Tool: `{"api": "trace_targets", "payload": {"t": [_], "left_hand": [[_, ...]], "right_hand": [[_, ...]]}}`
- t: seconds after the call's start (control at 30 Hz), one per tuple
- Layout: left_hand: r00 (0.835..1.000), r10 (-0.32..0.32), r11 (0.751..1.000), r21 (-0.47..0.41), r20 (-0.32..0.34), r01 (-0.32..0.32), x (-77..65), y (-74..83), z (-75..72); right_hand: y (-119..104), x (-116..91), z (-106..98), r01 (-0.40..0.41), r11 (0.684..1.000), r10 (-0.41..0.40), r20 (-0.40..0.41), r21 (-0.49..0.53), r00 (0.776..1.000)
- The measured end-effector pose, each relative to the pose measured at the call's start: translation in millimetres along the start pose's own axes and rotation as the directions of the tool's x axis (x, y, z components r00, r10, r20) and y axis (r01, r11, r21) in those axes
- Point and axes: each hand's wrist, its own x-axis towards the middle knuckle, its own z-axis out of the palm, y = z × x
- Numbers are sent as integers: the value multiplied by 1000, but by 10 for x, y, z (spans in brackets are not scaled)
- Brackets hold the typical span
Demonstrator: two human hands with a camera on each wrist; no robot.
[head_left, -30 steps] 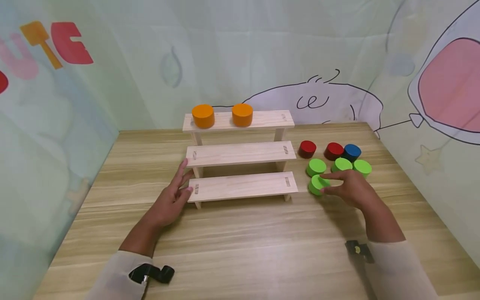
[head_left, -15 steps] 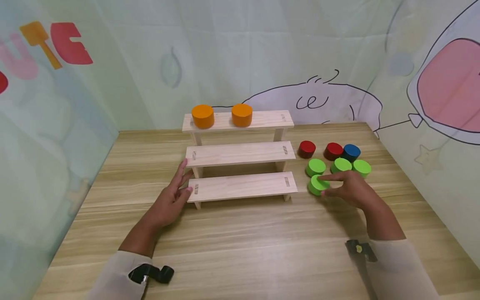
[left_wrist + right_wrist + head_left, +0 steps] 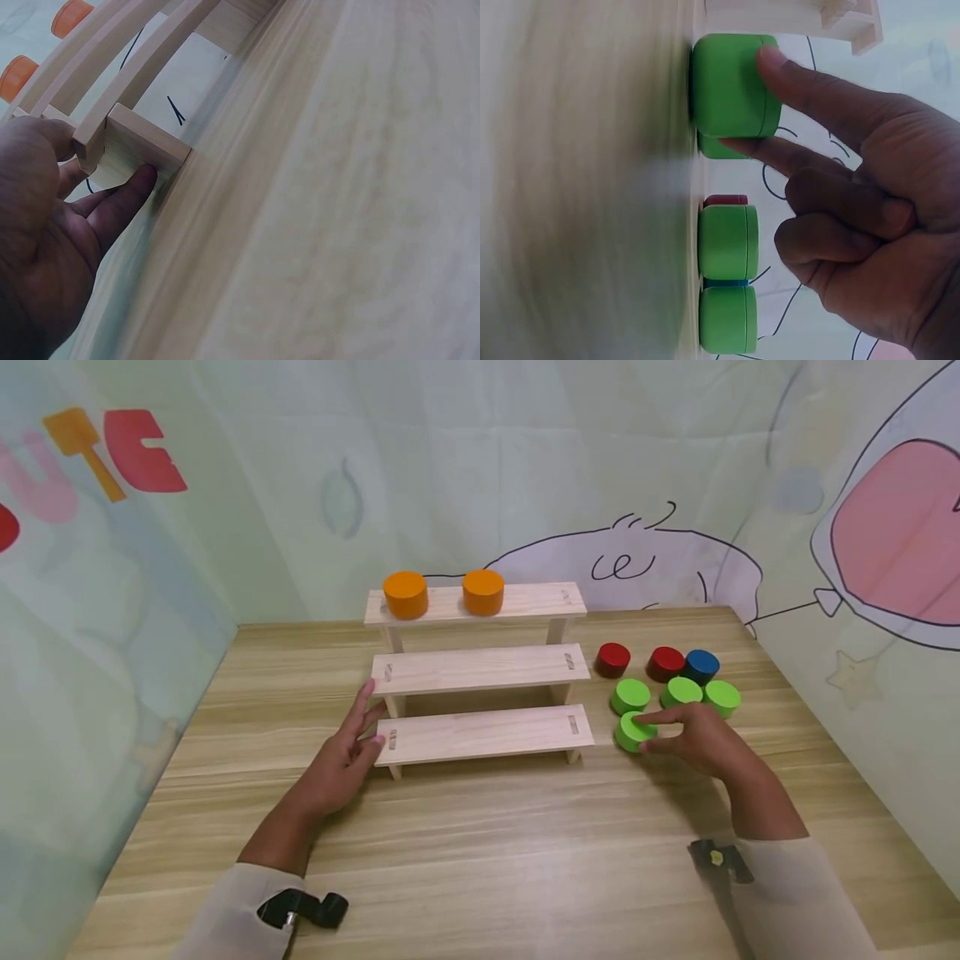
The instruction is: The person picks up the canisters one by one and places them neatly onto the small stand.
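A three-step wooden stand (image 3: 480,735) is in the middle of the table. My left hand (image 3: 345,768) rests against its left side; in the left wrist view a fingertip touches the end panel (image 3: 139,146). At the stand's right, my right hand (image 3: 697,739) pinches the nearest green round block (image 3: 633,732) between thumb and index finger, the other fingers curled in. The right wrist view shows this green block (image 3: 731,86) standing on the table, the thumb at its top edge. Other green round blocks (image 3: 630,696) sit just behind it.
Two orange round blocks (image 3: 406,595) stand on the top step. Two red round blocks (image 3: 613,660) and a blue one (image 3: 701,667) are behind the green ones. The wooden tabletop (image 3: 510,860) meets a printed cloth backdrop (image 3: 450,460) at the back and sides.
Both hands and all the blocks hold nearly the same positions throughout; the head view has shifted very slightly.
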Motion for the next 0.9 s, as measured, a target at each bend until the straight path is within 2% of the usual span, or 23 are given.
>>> {"api": "trace_targets", "payload": {"t": [0.13, 0.43, 0.53, 0.77, 0.9], "left_hand": [[1000, 10, 1000, 5, -2, -10, 0, -1, 6], [1000, -1, 1000, 9, -9, 1, -5, -5, -1], [1000, 4, 1000, 6, -9, -4, -2, -10, 0], [1000, 2, 1000, 7, -6, -2, 4, -11, -1], [1000, 2, 1000, 6, -5, -2, 5, -8, -1]], "right_hand": [[13, -30, -8, 26, 1000, -26, -11, 4, 1000], [-12, -63, -45, 18, 998, -16, -38, 61, 999], [-21, -77, -57, 56, 996, -50, -76, 72, 996], [-41, -91, -52, 162, 979, -136, -195, 125, 971], [-30, -82, -15, 239, 960, -193, -279, 142, 941]]}}
